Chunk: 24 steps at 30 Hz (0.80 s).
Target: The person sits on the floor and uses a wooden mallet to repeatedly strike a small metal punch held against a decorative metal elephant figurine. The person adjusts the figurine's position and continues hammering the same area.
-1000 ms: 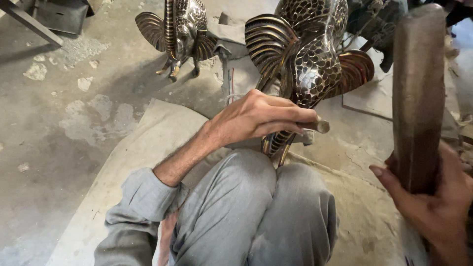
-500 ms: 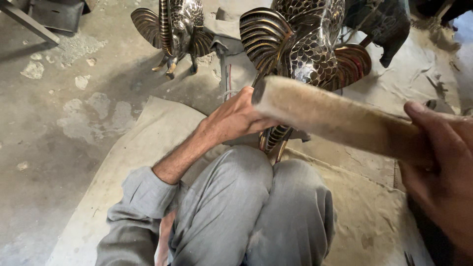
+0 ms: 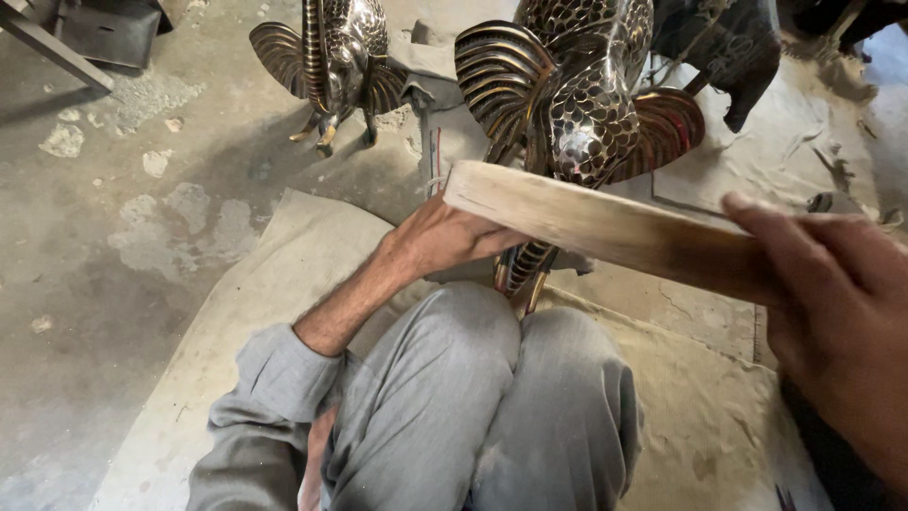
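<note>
A shiny dark metal bird figure with striped wings stands in front of my knees. My left hand is curled at the base of the figure near its legs; what it grips is hidden under the stick. My right hand holds a flat pale wooden stick by its dark end. The stick lies level across the lower part of the figure and over my left fingers.
A second, smaller metal bird stands on the concrete floor at the back left. A tan cloth mat lies under my grey-trousered legs. A dark figure stands at the back right.
The stick swung down from upright at the right to level across the bird figure. My left hand stayed at the figure's base.
</note>
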### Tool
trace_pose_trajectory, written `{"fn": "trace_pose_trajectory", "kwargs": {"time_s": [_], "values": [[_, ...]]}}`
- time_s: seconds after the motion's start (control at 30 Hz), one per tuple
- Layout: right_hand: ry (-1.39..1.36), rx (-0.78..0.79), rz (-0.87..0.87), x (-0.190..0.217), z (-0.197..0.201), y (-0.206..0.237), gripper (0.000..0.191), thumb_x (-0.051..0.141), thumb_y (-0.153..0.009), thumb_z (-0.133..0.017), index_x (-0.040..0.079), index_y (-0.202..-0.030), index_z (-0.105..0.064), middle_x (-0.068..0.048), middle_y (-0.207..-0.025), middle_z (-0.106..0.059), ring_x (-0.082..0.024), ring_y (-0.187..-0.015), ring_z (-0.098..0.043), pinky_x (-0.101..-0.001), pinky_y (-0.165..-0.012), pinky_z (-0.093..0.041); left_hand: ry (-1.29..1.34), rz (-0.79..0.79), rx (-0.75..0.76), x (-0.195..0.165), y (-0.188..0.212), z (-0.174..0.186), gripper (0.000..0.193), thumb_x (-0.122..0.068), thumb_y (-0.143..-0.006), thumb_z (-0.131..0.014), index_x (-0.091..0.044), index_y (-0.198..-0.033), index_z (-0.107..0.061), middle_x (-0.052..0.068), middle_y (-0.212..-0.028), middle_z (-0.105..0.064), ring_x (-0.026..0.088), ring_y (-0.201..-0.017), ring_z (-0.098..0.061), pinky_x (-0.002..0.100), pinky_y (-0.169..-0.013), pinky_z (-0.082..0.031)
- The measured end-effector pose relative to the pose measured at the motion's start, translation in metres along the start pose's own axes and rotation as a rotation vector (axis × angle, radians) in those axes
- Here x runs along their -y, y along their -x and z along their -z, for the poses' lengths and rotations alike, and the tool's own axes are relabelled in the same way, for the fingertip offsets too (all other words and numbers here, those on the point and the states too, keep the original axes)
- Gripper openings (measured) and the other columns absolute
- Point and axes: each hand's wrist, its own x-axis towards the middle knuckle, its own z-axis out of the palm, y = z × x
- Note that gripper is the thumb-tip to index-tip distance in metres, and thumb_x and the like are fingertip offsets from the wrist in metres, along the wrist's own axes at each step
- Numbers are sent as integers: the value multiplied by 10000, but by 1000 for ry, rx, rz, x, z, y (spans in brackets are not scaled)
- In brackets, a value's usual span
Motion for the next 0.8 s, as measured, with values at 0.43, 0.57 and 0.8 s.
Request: {"fn": "trace_pose_trajectory", "kwargs": {"time_s": [0.43, 0.57, 0.8], "values": [[-230, 63, -259, -6, -5, 2, 635, -109, -779, -707, 71, -1378, -599, -157, -962, -693, -273, -764, -718, -362, -635, -574, 331, -47, 11, -25, -25, 30, 311, -270, -996, -699, -165, -1289, -691, 36, -1141, -785, 180, -1031, -769, 345, -926, -633], [-143, -44, -103, -9, -6, 1, 683, -145, -720, -681, 15, -1375, -572, -206, -1029, -651, -297, -843, -679, -376, -724, -553, 282, -106, -11, -22, -26, 27, 294, -275, -1016, -690, -182, -1294, -685, 22, -1123, -791, 169, -1003, -780, 335, -908, -650], [-18, -108, 46, -19, -11, 10, 687, -97, -800, -692, 39, -1456, -540, -183, -1072, -631, -297, -887, -654, -384, -796, -551, 240, -203, -53, -13, -23, 15, 184, -244, -1060, -674, -210, -1238, -707, 23, -1119, -791, 175, -971, -797, 330, -916, -670]]}}
